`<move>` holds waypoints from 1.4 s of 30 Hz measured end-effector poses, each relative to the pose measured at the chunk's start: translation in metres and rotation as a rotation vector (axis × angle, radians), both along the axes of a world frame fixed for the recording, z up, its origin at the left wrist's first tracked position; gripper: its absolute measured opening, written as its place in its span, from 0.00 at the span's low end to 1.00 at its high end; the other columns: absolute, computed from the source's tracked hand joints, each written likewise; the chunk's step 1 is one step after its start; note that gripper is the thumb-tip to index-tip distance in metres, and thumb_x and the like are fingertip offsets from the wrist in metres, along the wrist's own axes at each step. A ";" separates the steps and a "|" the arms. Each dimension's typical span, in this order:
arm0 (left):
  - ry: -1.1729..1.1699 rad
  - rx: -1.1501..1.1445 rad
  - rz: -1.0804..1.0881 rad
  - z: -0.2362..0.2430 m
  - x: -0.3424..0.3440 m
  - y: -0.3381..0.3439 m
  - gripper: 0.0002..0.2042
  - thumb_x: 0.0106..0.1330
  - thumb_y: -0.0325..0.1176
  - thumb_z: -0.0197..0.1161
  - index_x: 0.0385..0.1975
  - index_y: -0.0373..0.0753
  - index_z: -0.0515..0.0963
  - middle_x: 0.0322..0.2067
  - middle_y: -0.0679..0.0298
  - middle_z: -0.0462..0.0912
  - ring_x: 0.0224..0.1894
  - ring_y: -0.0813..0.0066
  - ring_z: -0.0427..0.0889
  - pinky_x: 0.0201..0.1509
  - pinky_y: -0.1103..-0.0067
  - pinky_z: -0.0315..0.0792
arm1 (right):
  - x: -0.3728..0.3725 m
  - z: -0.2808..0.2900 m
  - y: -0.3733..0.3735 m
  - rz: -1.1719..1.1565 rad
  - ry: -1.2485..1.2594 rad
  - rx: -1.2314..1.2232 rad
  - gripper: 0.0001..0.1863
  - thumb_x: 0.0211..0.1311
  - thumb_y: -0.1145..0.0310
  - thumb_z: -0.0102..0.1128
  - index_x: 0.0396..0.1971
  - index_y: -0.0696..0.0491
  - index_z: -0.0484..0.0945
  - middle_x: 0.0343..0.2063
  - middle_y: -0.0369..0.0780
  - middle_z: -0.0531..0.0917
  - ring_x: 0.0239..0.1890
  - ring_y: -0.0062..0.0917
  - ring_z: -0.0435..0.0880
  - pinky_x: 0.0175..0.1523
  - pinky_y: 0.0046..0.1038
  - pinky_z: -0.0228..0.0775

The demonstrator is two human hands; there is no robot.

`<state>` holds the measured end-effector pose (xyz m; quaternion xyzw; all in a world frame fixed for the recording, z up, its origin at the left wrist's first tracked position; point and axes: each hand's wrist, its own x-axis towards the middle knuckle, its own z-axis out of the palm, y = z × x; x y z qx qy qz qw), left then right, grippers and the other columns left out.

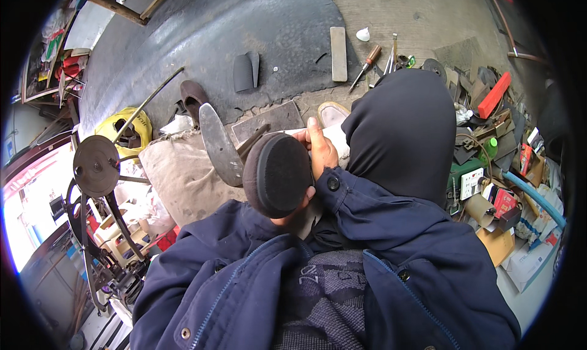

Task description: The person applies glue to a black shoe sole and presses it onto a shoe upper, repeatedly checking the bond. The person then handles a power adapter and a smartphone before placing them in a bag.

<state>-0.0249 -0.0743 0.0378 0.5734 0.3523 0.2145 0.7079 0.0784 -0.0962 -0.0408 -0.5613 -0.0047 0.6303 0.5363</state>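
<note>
A brown shoe [278, 175] with a black sole is held in front of my chest, its sole turned toward me. My left hand [299, 213] is closed round it from below, mostly hidden behind it. My right hand [323, 151] grips its far right edge, fingers curled and thumb up. Just left of the shoe stands a cobbler's metal last [220, 145] with a flat, sole-shaped top. A second brown shoe [194, 95] lies beyond the last. Under the last, a beige cloth [177, 178] is spread on the left.
A black-covered knee [403, 136] rises at right. Ahead lie cut sole pieces [246, 71], a grey bar [338, 53] and a screwdriver [368, 65]. Scraps and a red piece [495, 95] pile up at right. A machine with a handwheel [96, 166] and a yellow container [125, 130] stand left.
</note>
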 end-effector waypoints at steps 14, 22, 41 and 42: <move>-0.062 0.054 0.006 -0.013 -0.002 0.004 0.38 0.57 0.36 0.69 0.68 0.31 0.60 0.63 0.54 0.69 0.66 0.63 0.68 0.70 0.71 0.60 | 0.000 -0.002 0.005 -0.033 -0.111 0.025 0.41 0.75 0.39 0.31 0.29 0.62 0.82 0.27 0.43 0.86 0.31 0.28 0.84 0.44 0.29 0.75; 0.066 0.065 -0.100 -0.015 -0.016 0.007 0.32 0.57 0.31 0.69 0.62 0.34 0.67 0.58 0.59 0.74 0.60 0.67 0.72 0.65 0.71 0.64 | -0.001 0.003 0.003 -0.113 -0.061 -0.005 0.38 0.75 0.41 0.33 0.28 0.61 0.80 0.27 0.45 0.86 0.31 0.28 0.84 0.44 0.30 0.75; -0.304 -0.523 0.100 -0.032 -0.007 0.007 0.42 0.49 0.25 0.64 0.70 0.34 0.59 0.63 0.63 0.70 0.62 0.74 0.69 0.64 0.78 0.64 | 0.004 0.004 0.008 -0.028 -0.254 0.082 0.34 0.77 0.44 0.33 0.32 0.60 0.80 0.28 0.38 0.83 0.30 0.21 0.78 0.43 0.25 0.70; -0.325 -0.546 0.112 -0.032 -0.008 0.007 0.42 0.49 0.25 0.64 0.71 0.34 0.59 0.63 0.63 0.70 0.61 0.74 0.70 0.63 0.79 0.65 | 0.004 0.006 0.007 -0.027 -0.265 0.110 0.34 0.77 0.45 0.34 0.32 0.60 0.80 0.28 0.38 0.83 0.31 0.22 0.78 0.43 0.25 0.70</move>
